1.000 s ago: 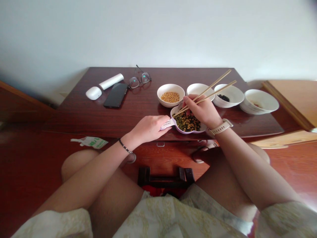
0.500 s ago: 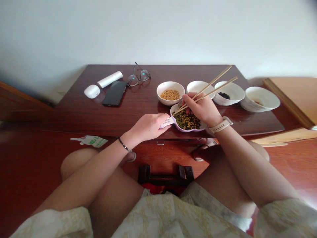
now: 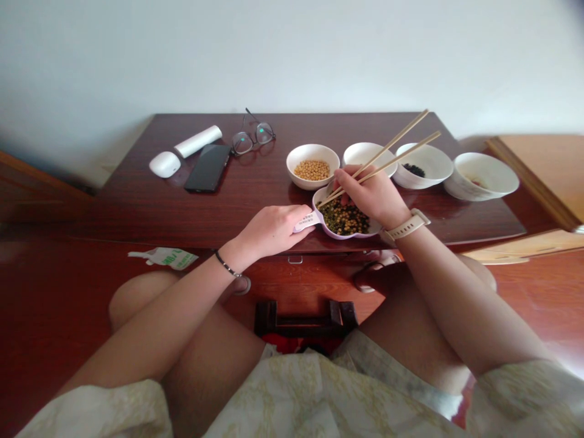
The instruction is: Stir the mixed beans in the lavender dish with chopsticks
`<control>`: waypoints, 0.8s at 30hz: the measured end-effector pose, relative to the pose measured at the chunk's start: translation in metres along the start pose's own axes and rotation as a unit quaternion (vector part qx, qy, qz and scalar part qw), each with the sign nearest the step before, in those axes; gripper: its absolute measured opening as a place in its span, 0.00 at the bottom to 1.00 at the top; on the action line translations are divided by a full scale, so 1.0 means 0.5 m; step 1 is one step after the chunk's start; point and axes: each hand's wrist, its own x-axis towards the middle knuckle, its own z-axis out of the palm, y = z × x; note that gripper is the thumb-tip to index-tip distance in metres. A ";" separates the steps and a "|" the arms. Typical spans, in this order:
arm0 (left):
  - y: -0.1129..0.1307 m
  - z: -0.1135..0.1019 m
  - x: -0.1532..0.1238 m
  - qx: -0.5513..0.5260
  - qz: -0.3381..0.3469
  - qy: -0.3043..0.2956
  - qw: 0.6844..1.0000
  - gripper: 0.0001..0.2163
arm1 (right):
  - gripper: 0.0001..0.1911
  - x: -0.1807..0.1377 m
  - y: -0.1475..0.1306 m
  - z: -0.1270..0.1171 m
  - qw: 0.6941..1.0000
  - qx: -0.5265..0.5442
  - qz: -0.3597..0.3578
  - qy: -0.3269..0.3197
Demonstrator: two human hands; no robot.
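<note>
A small lilac dish full of mixed yellow and dark beans sits near the front edge of the dark wooden table. My left hand is closed on the dish's labelled handle. My right hand, with a pale watch on the wrist, grips a pair of wooden chopsticks. Their tips dip into the left side of the dish. Whether a bean is pinched between the tips I cannot make out.
Behind the dish stand a white bowl of yellow beans, a second white bowl, a bowl with dark beans and one more bowl. Glasses, a black phone, a white tube and a white case lie at the left.
The view has tilted slightly, so the table sits higher in the picture. Both hands stay at the dish; the chopstick tips have shifted a little within it.
</note>
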 end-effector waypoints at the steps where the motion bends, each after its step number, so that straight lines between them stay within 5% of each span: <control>1: 0.000 0.000 0.000 0.000 -0.001 0.000 1.000 0.10 | 0.28 0.000 0.000 0.000 1.000 -0.002 -0.002 -0.001; 24: 0.001 -0.001 0.000 0.001 -0.001 -0.003 1.000 0.10 | 0.27 0.001 -0.004 -0.002 1.000 -0.026 -0.005 -0.012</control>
